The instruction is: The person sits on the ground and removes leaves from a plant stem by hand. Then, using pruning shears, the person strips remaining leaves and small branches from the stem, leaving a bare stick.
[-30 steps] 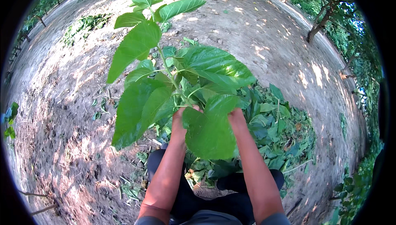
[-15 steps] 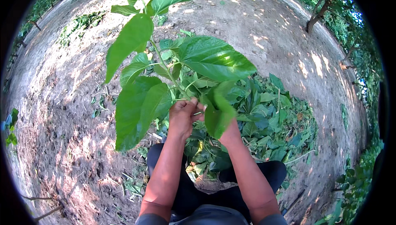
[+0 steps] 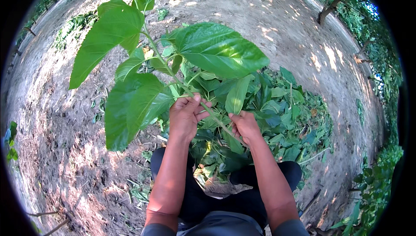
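Bare dirt ground (image 3: 65, 149) is stretching out, with a leaf pile (image 3: 286, 119) lying ahead. Both hands are gripping 1 leafy branch (image 3: 182, 84): left hand (image 3: 186, 117) closing around the stem, right hand (image 3: 245, 125) pinching its lower end above the lap.

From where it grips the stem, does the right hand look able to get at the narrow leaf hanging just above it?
Probably yes. The right hand holds the stem directly below the narrow leaf, and nothing lies between them; it would have to loosen its grip first.
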`<control>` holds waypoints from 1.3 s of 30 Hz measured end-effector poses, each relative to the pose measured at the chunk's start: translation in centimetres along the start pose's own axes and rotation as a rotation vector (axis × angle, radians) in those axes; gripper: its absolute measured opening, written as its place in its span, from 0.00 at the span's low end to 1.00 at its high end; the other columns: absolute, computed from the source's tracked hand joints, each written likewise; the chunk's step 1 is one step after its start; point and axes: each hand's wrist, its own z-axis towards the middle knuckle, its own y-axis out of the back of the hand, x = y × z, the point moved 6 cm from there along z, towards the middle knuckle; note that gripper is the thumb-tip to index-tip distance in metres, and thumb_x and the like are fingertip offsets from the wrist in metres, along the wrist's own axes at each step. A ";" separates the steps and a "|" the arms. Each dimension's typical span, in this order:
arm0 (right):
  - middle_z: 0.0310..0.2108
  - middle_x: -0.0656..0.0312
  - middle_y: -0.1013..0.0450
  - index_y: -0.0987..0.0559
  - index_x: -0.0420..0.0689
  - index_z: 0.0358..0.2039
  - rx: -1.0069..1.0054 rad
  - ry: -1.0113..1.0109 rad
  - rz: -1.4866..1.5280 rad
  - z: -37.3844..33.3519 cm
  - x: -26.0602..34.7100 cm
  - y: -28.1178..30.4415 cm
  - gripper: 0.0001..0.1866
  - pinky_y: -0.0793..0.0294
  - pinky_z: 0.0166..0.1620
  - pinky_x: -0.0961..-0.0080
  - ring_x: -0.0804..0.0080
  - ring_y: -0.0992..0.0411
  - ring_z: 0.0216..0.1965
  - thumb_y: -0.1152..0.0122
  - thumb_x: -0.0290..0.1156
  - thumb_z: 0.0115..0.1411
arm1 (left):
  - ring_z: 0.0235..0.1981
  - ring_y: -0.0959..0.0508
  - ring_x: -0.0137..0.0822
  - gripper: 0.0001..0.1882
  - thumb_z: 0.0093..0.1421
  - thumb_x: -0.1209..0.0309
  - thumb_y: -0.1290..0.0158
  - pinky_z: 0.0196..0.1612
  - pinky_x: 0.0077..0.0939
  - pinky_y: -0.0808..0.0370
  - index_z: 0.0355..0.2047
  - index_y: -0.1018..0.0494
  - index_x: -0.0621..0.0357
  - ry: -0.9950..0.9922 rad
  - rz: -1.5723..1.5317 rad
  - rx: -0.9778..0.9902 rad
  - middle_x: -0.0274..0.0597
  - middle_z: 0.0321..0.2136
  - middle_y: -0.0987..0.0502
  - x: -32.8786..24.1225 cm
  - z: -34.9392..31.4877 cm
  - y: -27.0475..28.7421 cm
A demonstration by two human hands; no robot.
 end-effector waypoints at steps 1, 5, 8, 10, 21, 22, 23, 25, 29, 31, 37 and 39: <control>0.20 0.61 0.31 0.27 0.34 0.30 0.028 0.006 0.013 0.4 0.0 -0.2 0.12 0.36 0.16 0.79 0.77 0.33 0.15 0.41 0.32 0.60 | 0.36 0.19 0.43 0.07 0.63 0.71 0.48 0.35 0.34 0.17 0.37 0.30 0.64 0.003 -0.005 -0.012 0.47 0.32 0.23 0.0 0.0 0.0; 0.31 0.54 0.27 0.28 0.26 0.45 -0.095 0.131 0.056 1.4 2.0 -0.5 0.20 0.27 0.25 0.77 0.71 0.27 0.28 0.42 0.30 0.59 | 0.35 0.19 0.44 0.08 0.63 0.71 0.48 0.35 0.34 0.18 0.34 0.32 0.63 0.006 0.004 -0.017 0.49 0.32 0.23 0.2 0.1 0.0; 0.37 0.52 0.26 0.29 0.30 0.52 0.008 0.296 -0.016 -0.5 5.8 -2.8 0.23 0.25 0.33 0.73 0.70 0.26 0.34 0.43 0.32 0.61 | 0.35 0.19 0.44 0.08 0.63 0.71 0.48 0.35 0.34 0.18 0.35 0.32 0.64 0.010 0.028 -0.027 0.50 0.32 0.23 0.0 0.0 0.1; 0.38 0.56 0.26 0.26 0.33 0.50 0.174 0.270 -0.028 -1.6 7.6 -4.5 0.20 0.26 0.38 0.74 0.72 0.28 0.37 0.45 0.34 0.62 | 0.35 0.19 0.43 0.09 0.64 0.70 0.49 0.35 0.34 0.18 0.35 0.32 0.66 0.018 0.031 -0.025 0.50 0.33 0.23 0.2 -0.1 -0.2; 0.45 0.58 0.27 0.25 0.41 0.49 0.768 0.171 0.253 -1.1 10.3 -9.9 0.19 0.29 0.48 0.74 0.72 0.29 0.47 0.45 0.42 0.64 | 0.33 0.19 0.38 0.07 0.64 0.71 0.50 0.35 0.30 0.19 0.37 0.28 0.64 0.066 -0.009 0.105 0.46 0.34 0.22 0.4 -0.6 -1.1; 0.46 0.59 0.27 0.26 0.41 0.49 0.764 0.222 0.204 -0.7 10.2 -9.8 0.20 0.29 0.48 0.74 0.73 0.30 0.47 0.46 0.43 0.64 | 0.33 0.19 0.38 0.08 0.64 0.72 0.51 0.35 0.30 0.18 0.38 0.28 0.64 0.070 -0.020 0.114 0.46 0.35 0.21 0.7 -0.4 -0.8; 0.46 0.59 0.27 0.26 0.41 0.50 0.758 0.274 0.156 0.1 9.6 -9.9 0.21 0.29 0.48 0.74 0.74 0.30 0.47 0.46 0.45 0.64 | 0.34 0.19 0.38 0.08 0.64 0.72 0.51 0.35 0.30 0.18 0.39 0.28 0.65 0.075 -0.030 0.123 0.46 0.35 0.21 0.9 -0.3 -0.6; 0.47 0.59 0.27 0.26 0.42 0.50 0.657 0.385 -0.026 2.2 7.6 -9.4 0.24 0.29 0.49 0.73 0.74 0.29 0.47 0.47 0.48 0.64 | 0.35 0.19 0.38 0.08 0.64 0.74 0.51 0.36 0.31 0.18 0.40 0.28 0.66 0.092 -0.031 0.125 0.47 0.37 0.21 1.4 -0.3 -0.6; 0.49 0.56 0.28 0.26 0.44 0.51 0.399 0.499 -0.404 2.7 7.7 -9.0 0.28 0.31 0.52 0.67 0.68 0.30 0.49 0.50 0.55 0.63 | 0.37 0.19 0.40 0.09 0.62 0.76 0.50 0.37 0.33 0.18 0.41 0.29 0.67 0.108 -0.004 0.073 0.48 0.38 0.21 1.8 -0.2 0.0; 0.51 0.54 0.29 0.27 0.45 0.52 0.342 0.514 -0.521 1.7 8.6 -8.9 0.29 0.34 0.55 0.64 0.63 0.31 0.51 0.51 0.56 0.63 | 0.36 0.19 0.39 0.09 0.61 0.76 0.50 0.36 0.32 0.18 0.41 0.29 0.66 0.096 0.000 0.054 0.47 0.37 0.22 1.8 -0.3 0.1; 0.54 0.52 0.32 0.29 0.45 0.54 0.148 0.685 -0.933 -0.4 9.5 -8.1 0.27 0.36 0.57 0.62 0.58 0.34 0.54 0.51 0.52 0.63 | 0.33 0.19 0.36 0.12 0.58 0.76 0.48 0.33 0.31 0.19 0.42 0.32 0.66 -0.026 0.005 -0.018 0.44 0.35 0.22 0.3 -0.9 -0.6; 0.54 0.53 0.32 0.30 0.44 0.54 0.056 0.785 -1.100 -1.3 10.1 -8.1 0.26 0.35 0.57 0.63 0.58 0.34 0.54 0.51 0.50 0.63 | 0.33 0.19 0.36 0.14 0.57 0.76 0.46 0.32 0.32 0.18 0.43 0.33 0.66 -0.076 -0.066 -0.047 0.44 0.34 0.23 0.8 -0.3 0.1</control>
